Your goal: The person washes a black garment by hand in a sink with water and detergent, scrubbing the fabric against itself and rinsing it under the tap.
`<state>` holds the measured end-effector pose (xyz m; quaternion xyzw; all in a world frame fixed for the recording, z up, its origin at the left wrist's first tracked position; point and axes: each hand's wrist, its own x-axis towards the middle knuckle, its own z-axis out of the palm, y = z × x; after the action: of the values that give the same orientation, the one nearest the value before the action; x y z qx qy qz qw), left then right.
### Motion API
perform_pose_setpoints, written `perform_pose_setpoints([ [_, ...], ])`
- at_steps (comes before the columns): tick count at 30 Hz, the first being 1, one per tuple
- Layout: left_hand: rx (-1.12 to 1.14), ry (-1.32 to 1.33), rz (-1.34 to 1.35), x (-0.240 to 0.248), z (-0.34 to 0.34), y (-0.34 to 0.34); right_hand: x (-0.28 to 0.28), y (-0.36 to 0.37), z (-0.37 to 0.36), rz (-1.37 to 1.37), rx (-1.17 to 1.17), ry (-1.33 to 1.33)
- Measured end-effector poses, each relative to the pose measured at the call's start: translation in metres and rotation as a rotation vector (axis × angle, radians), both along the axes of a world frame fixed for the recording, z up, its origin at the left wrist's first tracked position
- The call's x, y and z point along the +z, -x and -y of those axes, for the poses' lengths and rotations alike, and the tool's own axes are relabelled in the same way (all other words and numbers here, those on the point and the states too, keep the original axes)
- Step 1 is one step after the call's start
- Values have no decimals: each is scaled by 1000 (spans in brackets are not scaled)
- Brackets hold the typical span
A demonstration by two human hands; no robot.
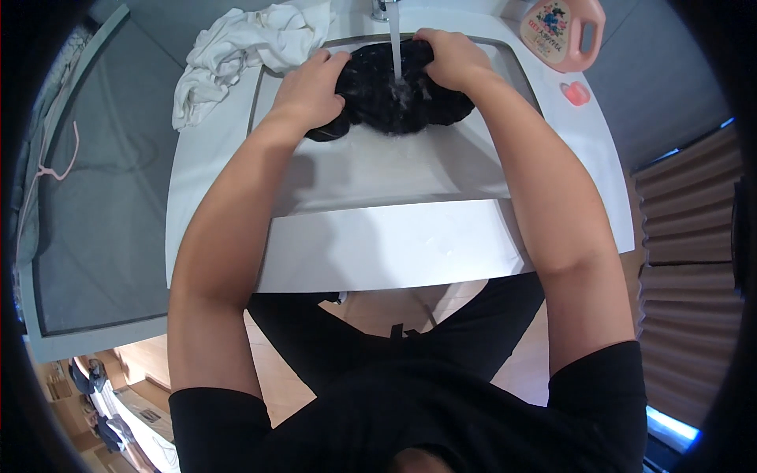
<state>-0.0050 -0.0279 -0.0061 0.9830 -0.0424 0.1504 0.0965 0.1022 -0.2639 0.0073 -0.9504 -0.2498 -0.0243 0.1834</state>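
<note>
A wet black garment (378, 87) is spread between my hands over the far part of the white sink (394, 169). Water from the tap (383, 9) runs down onto its middle and splashes there. My left hand (311, 91) grips the garment's left edge, thumb toward the middle, and a dark fold hangs below it. On the other side my right hand (457, 61) holds the upper right edge, its fingers curled over the cloth. What kind of garment it is, I cannot tell.
Crumpled white cloth (244, 51) lies on the counter left of the sink. At the far right stands a pink jug-shaped bottle (564, 35) with a handle, and a small pink cap (576, 94) is near it. A pink hanger (63, 162) is at the left.
</note>
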Motion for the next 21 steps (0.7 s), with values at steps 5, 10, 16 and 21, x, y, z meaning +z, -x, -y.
perform_pose_setpoints([
  [5,-1,-32,-76,3,-8,-12,-18,-27,18,8,67,-75],
  [10,-451,86,-77,-26,-10,-9,-29,-12,7,-232,210,364],
  [16,-363,-199,-491,-34,21,8,-16,31,-22,-485,407,641],
  [21,-386,-154,-624,-31,37,7,-35,27,-34,-430,445,685],
])
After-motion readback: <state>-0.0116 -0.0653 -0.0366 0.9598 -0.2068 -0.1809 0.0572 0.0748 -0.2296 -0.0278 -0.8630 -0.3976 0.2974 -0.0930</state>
